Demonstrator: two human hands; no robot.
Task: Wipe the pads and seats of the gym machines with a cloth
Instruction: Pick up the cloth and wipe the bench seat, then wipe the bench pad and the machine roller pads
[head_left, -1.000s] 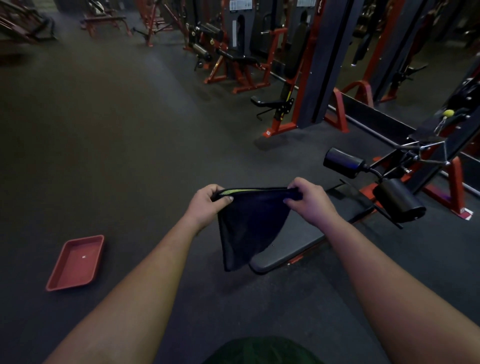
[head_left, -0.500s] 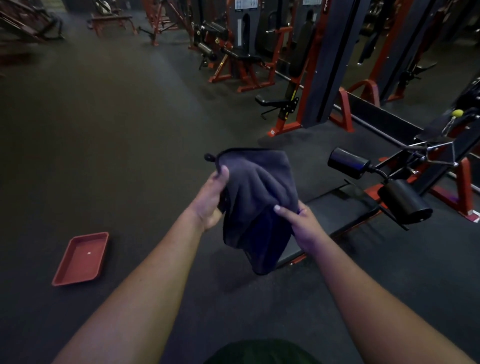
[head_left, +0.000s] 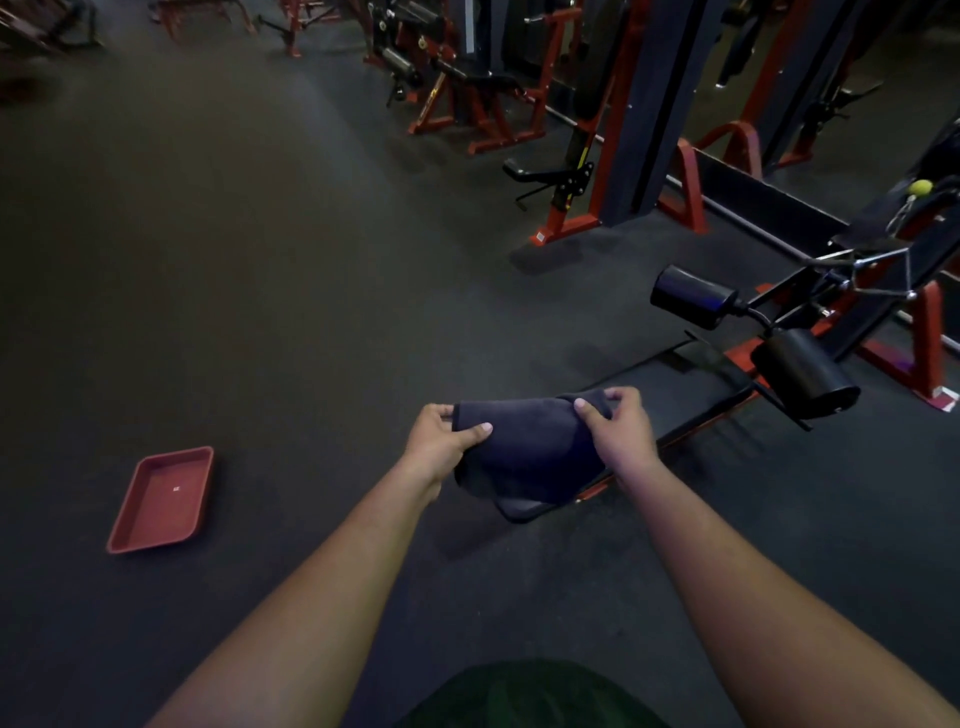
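A dark blue cloth (head_left: 530, 447), folded over, hangs between my two hands above the near end of a low black bench pad (head_left: 670, 400). My left hand (head_left: 441, 441) pinches its left edge, thumb on top. My right hand (head_left: 618, 436) pinches the upper right corner. The cloth covers the pad's near end, where only a rounded tip (head_left: 519, 509) shows below it. Two black roller pads (head_left: 691, 304) (head_left: 802, 374) stick out from the machine's frame to the right of the bench.
A red plastic tray (head_left: 161, 499) lies on the dark rubber floor at left. Red-and-black machines (head_left: 467, 78) line the back, with a dark upright column (head_left: 654, 104) and red frame feet (head_left: 566, 228). A yellow knob (head_left: 920, 186) sits at far right.
The cloth was spread out and then bunched up high; it is now folded in half and held lower, a hand at each side. The view has tilted down slightly.
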